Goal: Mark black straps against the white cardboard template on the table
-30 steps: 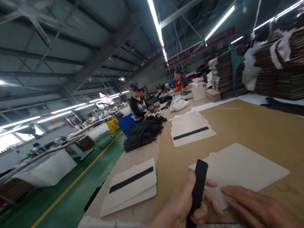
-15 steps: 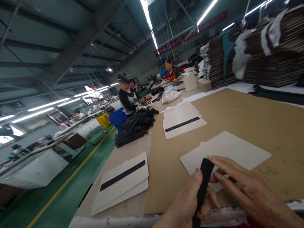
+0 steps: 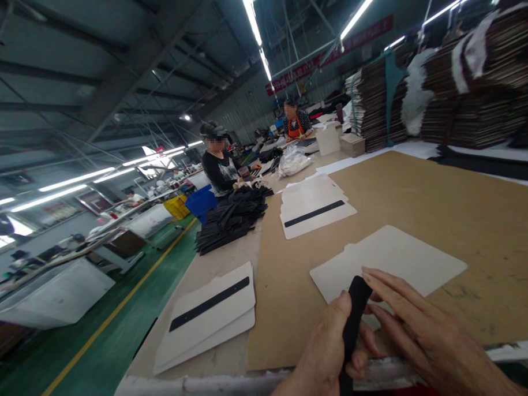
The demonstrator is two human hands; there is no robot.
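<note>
A black strip is gripped upright in the left hand, the thumb pressed along its side and the fingers curled round its lower part, at the near edge of the brown table. The strip's upper end is touched by the fingertips of the right hand, whose fingers are stretched out flat rather than closed on anything. Just beyond the strip, a blank pale card lies flat on the table. To the left of the strip, a small stack of cards with a black strip across the top one is seen near the table's left edge. Farther along the table, a second such stack is laid, and left of it a heap of black strips. Beyond the heap, a person in a dark top stands at the table, and another in orange is farther off. Tall dark stacks line the table's far right side.
</note>
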